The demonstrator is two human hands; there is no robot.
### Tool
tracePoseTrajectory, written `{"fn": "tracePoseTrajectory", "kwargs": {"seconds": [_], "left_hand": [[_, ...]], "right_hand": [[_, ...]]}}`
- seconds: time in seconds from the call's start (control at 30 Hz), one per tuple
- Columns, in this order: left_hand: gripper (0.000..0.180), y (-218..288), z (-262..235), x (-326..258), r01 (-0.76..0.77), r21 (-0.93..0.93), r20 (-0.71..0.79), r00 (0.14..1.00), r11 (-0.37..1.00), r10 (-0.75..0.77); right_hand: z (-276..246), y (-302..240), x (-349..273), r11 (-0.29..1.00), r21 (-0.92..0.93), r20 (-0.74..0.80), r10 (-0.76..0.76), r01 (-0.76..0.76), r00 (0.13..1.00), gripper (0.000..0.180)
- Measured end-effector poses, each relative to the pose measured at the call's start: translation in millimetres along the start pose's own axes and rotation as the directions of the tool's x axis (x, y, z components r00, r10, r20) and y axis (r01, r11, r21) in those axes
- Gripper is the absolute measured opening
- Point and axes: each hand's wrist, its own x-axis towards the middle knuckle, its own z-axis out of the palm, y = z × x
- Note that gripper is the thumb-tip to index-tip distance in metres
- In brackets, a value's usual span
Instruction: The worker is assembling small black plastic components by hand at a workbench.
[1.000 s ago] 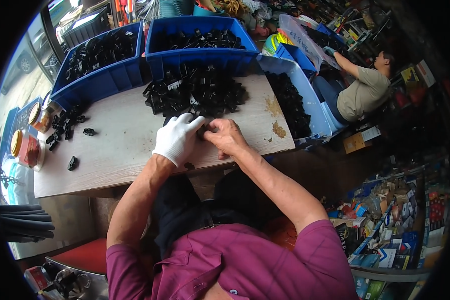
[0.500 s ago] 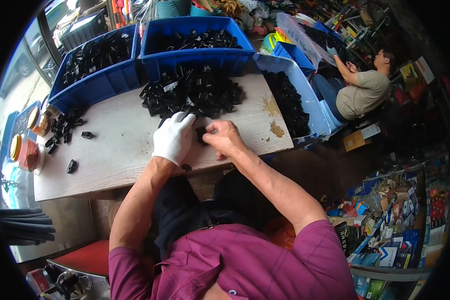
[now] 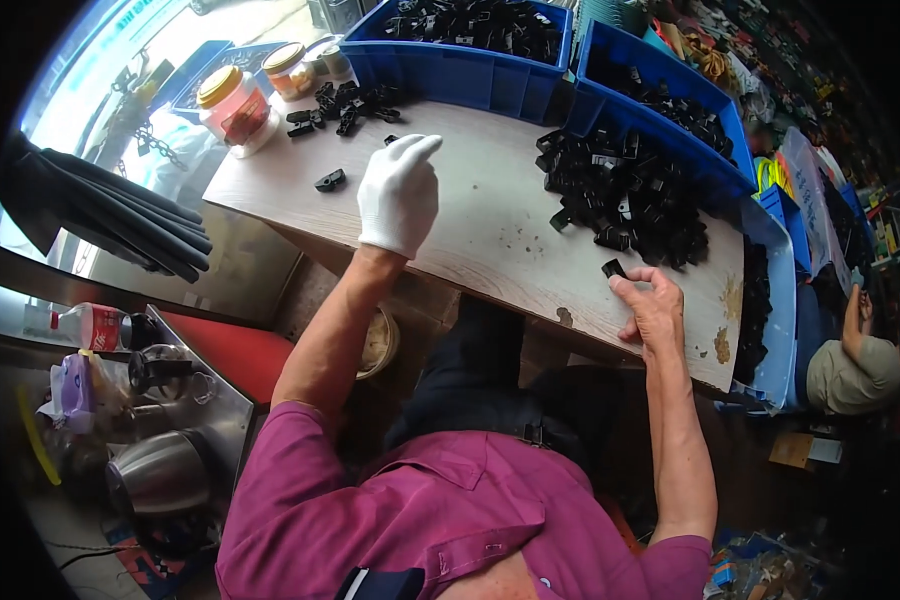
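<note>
My left hand (image 3: 400,197), in a white knitted glove, is over the left part of the table with fingers bent together; what they hold, if anything, is hidden. A small black part (image 3: 391,139) shows just behind its fingers, and another loose black part (image 3: 330,181) lies to its left. My bare right hand (image 3: 650,305), near the front edge on the right, pinches a small black plastic piece (image 3: 613,269) between thumb and fingers. Beyond it spreads a large heap of similar black parts (image 3: 630,200). A smaller cluster of black parts (image 3: 347,105) lies at the far left.
Blue bins (image 3: 450,75) of black parts line the table's (image 3: 480,210) back; a paler blue tub (image 3: 782,330) stands at its right end. Lidded jars (image 3: 235,105) stand at the left corner. A metal kettle (image 3: 160,472) is lower left. A person (image 3: 855,370) sits at right.
My view has swung left. My hands, close together before the heap earlier, are now apart: the left has moved to the left part of the table, while the right holds a black piece near the heap.
</note>
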Motion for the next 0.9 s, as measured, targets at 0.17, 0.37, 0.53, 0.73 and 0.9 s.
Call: {"fn": "tracePoseTrajectory", "kwargs": {"seconds": [0.17, 0.37, 0.53, 0.73, 0.9], "left_hand": [[0.033, -105.7, -58.6, -20.2, 0.125, 0.445, 0.25, 0.934, 0.887, -0.257], [0.024, -106.9, -55.3, -24.4, -0.015, 0.46, 0.275, 0.953, 0.888, -0.127], [0.012, -78.9, -36.9, -22.6, -0.041, 0.264, 0.248, 0.968, 0.964, -0.027], [0.018, -37.9, -23.9, -17.1, 0.003, 0.198, 0.442, 0.892, 0.98, -0.092], [0.029, -43.6, -15.8, -12.3, 0.033, 0.014, 0.402, 0.915, 0.999, -0.036]], "right_hand": [[0.3, -3.1, 1.0, 0.998, -0.053, 0.055, -0.034, 0.037, 0.998, 0.037], [4.3, -8.9, 4.0, 0.99, -0.142, 0.063, -0.018, 0.027, 0.998, 0.032], [5.8, -8.1, -0.7, 0.993, -0.108, 0.052, -0.043, 0.049, 0.998, 0.027], [2.7, -2.9, -0.3, 0.991, -0.124, 0.073, -0.044, 0.053, 0.996, 0.028], [3.0, -1.5, 0.2, 0.989, -0.136, 0.069, -0.056, 0.065, 0.996, 0.032]]}}
